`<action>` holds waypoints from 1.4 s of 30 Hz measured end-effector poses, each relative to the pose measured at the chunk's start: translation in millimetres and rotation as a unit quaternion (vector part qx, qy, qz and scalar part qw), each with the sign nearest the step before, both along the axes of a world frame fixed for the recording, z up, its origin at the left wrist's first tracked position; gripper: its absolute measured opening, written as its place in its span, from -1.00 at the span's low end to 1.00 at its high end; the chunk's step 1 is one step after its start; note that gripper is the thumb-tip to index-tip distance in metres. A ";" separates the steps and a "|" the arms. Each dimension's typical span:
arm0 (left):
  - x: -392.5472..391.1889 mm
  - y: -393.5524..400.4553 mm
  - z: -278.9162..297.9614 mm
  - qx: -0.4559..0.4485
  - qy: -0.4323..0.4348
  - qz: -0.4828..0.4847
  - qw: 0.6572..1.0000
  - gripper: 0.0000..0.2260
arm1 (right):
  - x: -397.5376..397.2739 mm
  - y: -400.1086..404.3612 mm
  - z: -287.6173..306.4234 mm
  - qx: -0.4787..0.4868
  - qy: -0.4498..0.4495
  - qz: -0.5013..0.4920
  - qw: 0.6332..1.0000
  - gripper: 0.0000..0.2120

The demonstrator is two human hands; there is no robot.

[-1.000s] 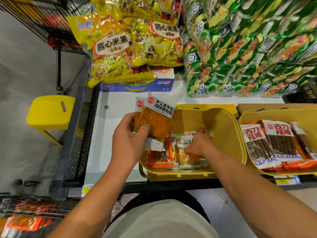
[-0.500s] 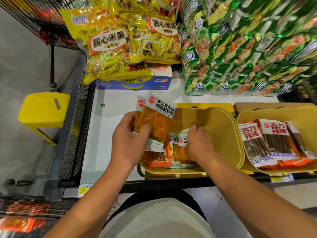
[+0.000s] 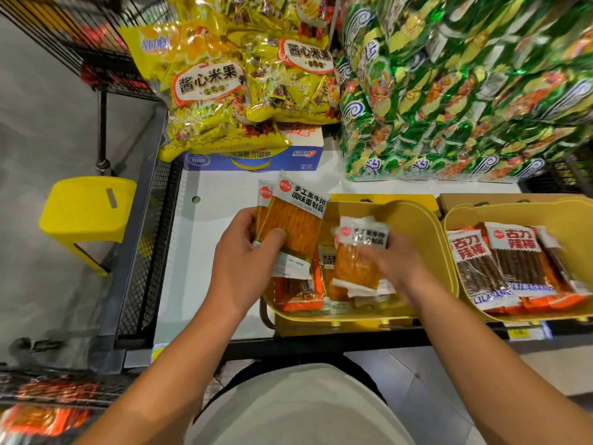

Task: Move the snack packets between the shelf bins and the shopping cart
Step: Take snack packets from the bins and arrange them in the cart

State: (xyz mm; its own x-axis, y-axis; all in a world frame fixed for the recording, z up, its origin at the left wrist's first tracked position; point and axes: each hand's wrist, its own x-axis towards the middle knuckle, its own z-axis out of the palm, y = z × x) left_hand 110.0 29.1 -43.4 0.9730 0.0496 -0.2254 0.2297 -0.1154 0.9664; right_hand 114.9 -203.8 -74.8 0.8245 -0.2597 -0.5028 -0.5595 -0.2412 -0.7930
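Right hand (image 3: 399, 263) now up from bin (image 3: 426, 220), packets (image 3: 356, 261) in grip.

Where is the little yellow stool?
In the head view, the yellow stool stands on the grey floor at the left, beside the shelf's black mesh side, below the yellow rice cracker bags.

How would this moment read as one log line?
left hand: holds packets | right hand: lifts packet | bin: part full

A single wide-angle head view looks steeply down and forward from the person's own height, close over the white shelf board (image 3: 221, 200) and the yellow plastic bins (image 3: 430, 226); its edges bend outward, and the right side seems motion-blurred.
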 end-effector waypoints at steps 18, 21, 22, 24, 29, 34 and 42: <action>-19.2 -28.6 9.8 -0.153 0.013 -0.014 0.988 -0.73 | -12.1 57.1 52.2 0.425 -0.095 -0.180 0.882 -0.59; -25.3 -35.2 11.5 -0.122 -0.033 -0.006 0.992 -0.51 | -13.1 67.6 43.9 0.455 -0.104 -0.177 0.866 -0.57; -26.2 -35.7 11.3 -0.112 -0.046 -0.006 0.993 -0.46 | -14.0 69.9 42.1 0.462 -0.107 -0.171 0.864 -0.58; -25.5 -35.1 9.0 -0.098 -0.056 -0.007 0.994 -0.42 | -14.9 71.2 37.7 0.470 -0.110 -0.161 0.861 -0.58; -17.7 -28.5 5.2 -0.015 -0.095 -0.005 0.995 -0.38 | -13.9 51.9 34.9 0.381 -0.077 -0.084 0.917 -0.54; -7.5 -11.8 5.8 0.054 -0.130 0.000 0.990 -0.39 | -2.2 3.0 25.4 0.153 0.014 0.004 0.988 -0.77; 0.3 -2.8 0.8 0.060 -0.141 0.012 0.988 -0.41 | 21.1 -18.0 -6.5 -0.159 0.162 0.189 0.955 -0.47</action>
